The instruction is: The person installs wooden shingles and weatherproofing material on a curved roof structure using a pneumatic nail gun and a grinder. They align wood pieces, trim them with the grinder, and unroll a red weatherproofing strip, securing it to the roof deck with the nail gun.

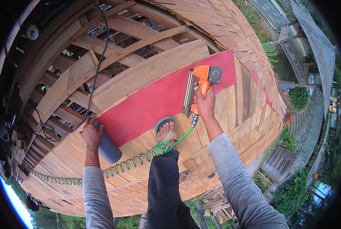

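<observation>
My right hand (205, 101) is wrapped around the handle of an orange nail gun (203, 72) with a black head and a long metal magazine. A green coiled air hose (140, 158) runs from the fitting at its base across to the left. Beneath the gun, a red underlay sheet (151, 103) lies over the wooden shingles. At the sheet's left end is its rolled-up part, a roll with a dark grey outer face (110, 147). My left hand (92, 133) grips the upper end of this roll, beside the board edge, with its fingers bent and partly hidden.
Wooden shingles (63, 164) cover the curved roof under my sandalled foot (166, 131). Beyond the sheet, open framing of curved battens (121, 57) leaves gaps. A black cable (98, 65) hangs across it. The roof edge drops to plants and a path (306, 126) on the right.
</observation>
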Tool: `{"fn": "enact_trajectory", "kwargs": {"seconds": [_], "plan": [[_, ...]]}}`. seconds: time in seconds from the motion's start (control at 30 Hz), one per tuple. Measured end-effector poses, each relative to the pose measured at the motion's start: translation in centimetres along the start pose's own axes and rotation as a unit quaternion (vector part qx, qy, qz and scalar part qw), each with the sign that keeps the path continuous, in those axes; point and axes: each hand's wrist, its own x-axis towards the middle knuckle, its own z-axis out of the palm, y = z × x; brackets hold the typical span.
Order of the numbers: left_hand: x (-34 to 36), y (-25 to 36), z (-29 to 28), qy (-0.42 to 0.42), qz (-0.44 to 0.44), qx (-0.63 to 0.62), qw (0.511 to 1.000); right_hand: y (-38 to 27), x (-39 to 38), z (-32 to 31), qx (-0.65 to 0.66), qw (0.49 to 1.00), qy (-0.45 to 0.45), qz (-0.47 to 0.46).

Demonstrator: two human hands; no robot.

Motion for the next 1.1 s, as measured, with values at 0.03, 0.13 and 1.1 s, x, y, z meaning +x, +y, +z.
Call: {"fn": "enact_trajectory", "kwargs": {"seconds": [0.03,0.13,1.1], "plan": [[-0.1,0.2,0.1,0.003,-0.003,0.008,1.000,-0.1,-0.1,-0.1,0.001,1.000,0.001,-0.004],[0.0,0.7,0.1,0.001,-0.021,0.019,1.000,-0.3,0.0,-0.5,0.012,1.000,-0.011,-0.004],[0.7,-1.3,1.5,-0.030,-0.023,-0.004,0.999,0.6,-6.4,2.5,-0.086,0.986,-0.139,-0.007]]}}
